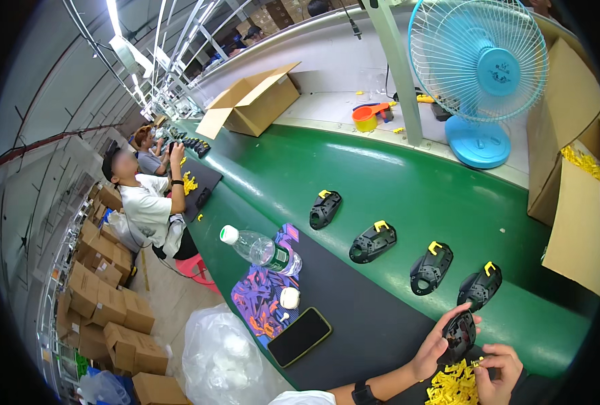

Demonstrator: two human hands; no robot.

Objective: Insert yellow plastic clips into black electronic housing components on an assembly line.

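At the lower right, my left hand (435, 347) is closed around a black plastic housing (460, 334), held up with its inner side showing. My right hand (501, 370) pinches a small yellow plastic clip (476, 362) just beside the housing, apart from it. Below both hands lies a pile of yellow plastic clips (452, 386) on the black mat (381, 324). Beyond, on the green surface, a loose row of black housings (431, 268) rests, each with a yellow clip at its upper end. The nearest of these sits just past my left hand.
A smartphone (300, 337), a white earphone case (290, 298) and a clear bottle (263, 250) lie or stand left on the mat. A blue fan (477, 142) stands behind, near an open carton (577, 236) at right. A co-worker (148, 202) sits farther left along the bench.
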